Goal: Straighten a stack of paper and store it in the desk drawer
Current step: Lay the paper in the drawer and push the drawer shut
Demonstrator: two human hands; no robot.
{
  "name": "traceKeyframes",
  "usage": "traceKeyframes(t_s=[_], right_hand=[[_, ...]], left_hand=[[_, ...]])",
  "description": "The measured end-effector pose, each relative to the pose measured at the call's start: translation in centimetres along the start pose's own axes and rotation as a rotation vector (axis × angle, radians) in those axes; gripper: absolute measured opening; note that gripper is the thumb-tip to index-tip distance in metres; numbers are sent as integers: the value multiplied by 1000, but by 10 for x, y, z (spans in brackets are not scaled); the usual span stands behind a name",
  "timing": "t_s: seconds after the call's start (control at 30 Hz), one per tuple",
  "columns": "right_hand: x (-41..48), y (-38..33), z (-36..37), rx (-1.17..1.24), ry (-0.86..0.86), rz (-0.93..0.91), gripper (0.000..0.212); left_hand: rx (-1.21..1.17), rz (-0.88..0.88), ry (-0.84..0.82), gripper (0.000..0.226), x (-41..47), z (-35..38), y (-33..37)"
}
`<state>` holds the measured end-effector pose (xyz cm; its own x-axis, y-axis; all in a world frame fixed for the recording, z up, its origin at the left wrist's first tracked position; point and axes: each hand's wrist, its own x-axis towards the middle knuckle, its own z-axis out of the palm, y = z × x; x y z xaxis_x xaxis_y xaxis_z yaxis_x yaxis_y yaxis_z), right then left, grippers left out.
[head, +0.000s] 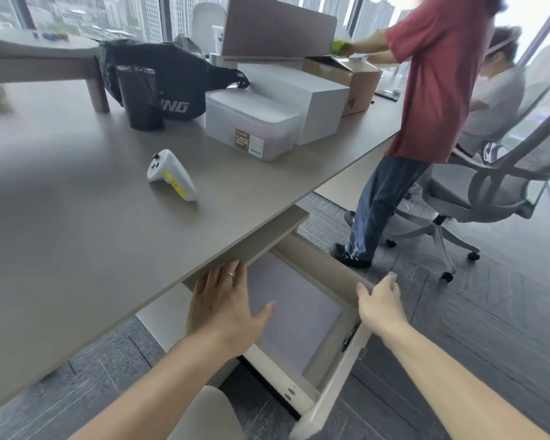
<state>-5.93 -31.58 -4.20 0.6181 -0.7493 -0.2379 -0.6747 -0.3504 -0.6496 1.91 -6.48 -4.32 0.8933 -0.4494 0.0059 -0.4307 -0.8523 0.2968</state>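
Observation:
The desk drawer (334, 389) is pulled out from under the grey desk (77, 236). A stack of white paper (299, 315) lies flat inside it. My left hand (226, 306) rests palm down on the left part of the paper, fingers spread, its fingertips reaching under the desk edge. My right hand (380, 303) lies on the drawer's right side wall, thumb inside the wall and fingers over the outside.
On the desk lie a white controller (172, 176), a clear plastic container (251, 125), a white box (315, 100), a black bag (159, 81) and cardboard boxes (346, 71). A person in a red shirt (432, 90) stands at the right by a mesh office chair (496, 182).

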Motion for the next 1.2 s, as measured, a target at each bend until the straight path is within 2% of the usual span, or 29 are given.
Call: traceKeyframes(t_s=[0.5,0.8,1.2], right_hand=[[19,-98,79,66,-41,-30,67],[9,-132,105,204,-94,-41,76],[14,-152,126,341,-67,-13,74]], left_hand=[[-33,22,76,76,3,6,-9],[21,43,144,57,4,16,-14],[89,49,162,51,5,14,-14]])
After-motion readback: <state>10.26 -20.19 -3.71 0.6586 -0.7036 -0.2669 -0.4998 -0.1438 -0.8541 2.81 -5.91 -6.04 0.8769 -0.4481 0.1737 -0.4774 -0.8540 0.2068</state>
